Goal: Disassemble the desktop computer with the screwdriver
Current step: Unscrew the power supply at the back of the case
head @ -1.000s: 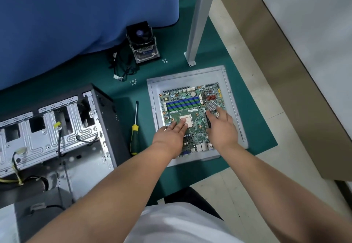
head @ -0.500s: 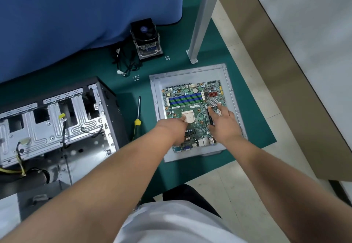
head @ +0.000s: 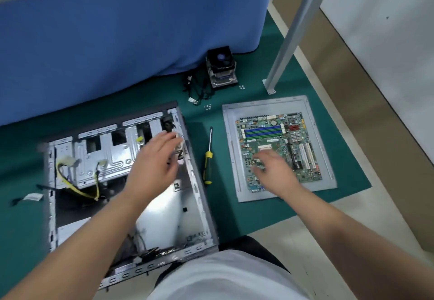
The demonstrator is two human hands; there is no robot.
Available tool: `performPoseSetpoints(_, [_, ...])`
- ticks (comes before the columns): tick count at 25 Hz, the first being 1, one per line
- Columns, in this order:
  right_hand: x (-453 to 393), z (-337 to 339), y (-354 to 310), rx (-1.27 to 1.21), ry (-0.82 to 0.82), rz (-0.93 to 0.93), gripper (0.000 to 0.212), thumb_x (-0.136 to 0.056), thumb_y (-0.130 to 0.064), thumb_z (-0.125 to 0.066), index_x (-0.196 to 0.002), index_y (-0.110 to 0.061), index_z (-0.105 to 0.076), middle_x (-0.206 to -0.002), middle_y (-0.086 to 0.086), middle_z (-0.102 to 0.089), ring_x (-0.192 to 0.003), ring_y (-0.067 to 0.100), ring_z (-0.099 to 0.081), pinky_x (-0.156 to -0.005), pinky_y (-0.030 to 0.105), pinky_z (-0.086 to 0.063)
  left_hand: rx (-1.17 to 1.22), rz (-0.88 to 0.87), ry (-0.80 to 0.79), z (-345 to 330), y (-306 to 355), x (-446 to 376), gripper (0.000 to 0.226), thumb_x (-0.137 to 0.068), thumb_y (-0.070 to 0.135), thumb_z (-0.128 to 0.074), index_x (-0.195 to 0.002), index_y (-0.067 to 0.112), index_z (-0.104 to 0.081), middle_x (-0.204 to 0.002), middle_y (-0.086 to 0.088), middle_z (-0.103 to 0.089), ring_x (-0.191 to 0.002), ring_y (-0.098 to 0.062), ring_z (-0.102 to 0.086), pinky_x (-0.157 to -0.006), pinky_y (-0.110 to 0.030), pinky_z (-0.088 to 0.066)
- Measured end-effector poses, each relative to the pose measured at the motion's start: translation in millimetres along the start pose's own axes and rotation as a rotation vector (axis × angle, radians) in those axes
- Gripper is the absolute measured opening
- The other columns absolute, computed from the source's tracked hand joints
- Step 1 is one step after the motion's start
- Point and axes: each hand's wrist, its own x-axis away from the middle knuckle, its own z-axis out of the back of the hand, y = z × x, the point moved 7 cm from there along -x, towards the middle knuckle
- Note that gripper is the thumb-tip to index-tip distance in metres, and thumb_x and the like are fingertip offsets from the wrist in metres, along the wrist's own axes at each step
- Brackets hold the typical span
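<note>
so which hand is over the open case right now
The left hand, reaching over the open computer case; the right hand hovers over the motherboard instead.

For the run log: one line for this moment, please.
left hand open over case | right hand above motherboard | screwdriver lies untouched on mat

Repair workshop; green mat [head: 246, 215], opened computer case [head: 131, 196], loose motherboard [head: 277, 144].

Left hand [head: 155, 161] motion-blurred, grip unclear; right hand [head: 273, 170] blurred, hides motherboard [head: 277, 135] lower-left part.
</note>
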Motion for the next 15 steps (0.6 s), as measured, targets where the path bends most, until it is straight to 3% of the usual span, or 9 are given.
performPoseSetpoints(2, [-5, -32, -36, -0.014, -0.139, 0.046, 0.042, -0.101, -0.029, -0.059, -0.142, -0.019, -0.058, -0.146, 0.009, -0.049, -0.128, 0.026, -0.055, -0.112, 0.033, -0.041, -0.083, 0.093, -0.06, 10, -44, 15, 0.052, -0.103, 0.039, -0.051, -0.154, 0.032, -0.042, -0.166, 0.003, -0.032, -0.155, -0.024, -0.024, -0.125, -0.049, -0.023])
performPoseSetpoints(4, [-16, -59, -67, -0.006, -0.228, 0.059, 0.044, -0.104, -0.03, -0.055, -0.147, -0.023, -0.054, -0.146, 0.011, -0.046, -0.131, 0.028, -0.053, -0.114, 0.031, -0.037, -0.159, 0.189, -0.203, 6, -81, 23, 0.063, -0.102, 0.064, -0.035, -0.16, 0.045, -0.021, -0.172, 0.013, -0.002, -0.159, -0.018, -0.001, -0.128, -0.048, -0.009])
performPoseSetpoints(7, [-34, -92, -92, 0.05, -0.321, 0.013, 0.042, -0.107, -0.024, -0.045, -0.148, -0.018, -0.05, -0.142, 0.017, -0.045, -0.128, 0.036, -0.053, -0.109, 0.031, -0.038, -0.229, 0.24, -0.331, -10, -103, 30, 0.075, -0.09, 0.086, -0.005, -0.156, 0.057, 0.011, -0.161, 0.025, 0.034, -0.154, -0.011, 0.026, -0.127, -0.043, 0.012])
performPoseSetpoints(12, [-46, -114, -93, 0.148, -0.316, -0.123, 0.053, -0.094, 0.007, -0.042, -0.145, -0.009, -0.048, -0.143, 0.016, -0.038, -0.115, 0.037, -0.057, -0.111, 0.041, -0.044, -0.197, 0.243, -0.377, -17, -112, 25, 0.078, -0.081, 0.093, 0.006, -0.15, 0.061, 0.021, -0.15, 0.028, 0.048, -0.149, -0.011, 0.036, -0.121, -0.041, 0.022])
performPoseSetpoints(15, [-44, -115, -91, 0.142, -0.22, -0.156, 0.051, -0.096, 0.003, -0.036, -0.143, -0.013, -0.048, -0.135, 0.016, -0.043, -0.107, 0.039, -0.058, -0.105, 0.043, -0.048, -0.174, 0.232, -0.413, -20, -115, 22, 0.079, -0.081, 0.093, 0.004, -0.15, 0.061, 0.02, -0.149, 0.028, 0.05, -0.147, -0.011, 0.04, -0.119, -0.041, 0.025])
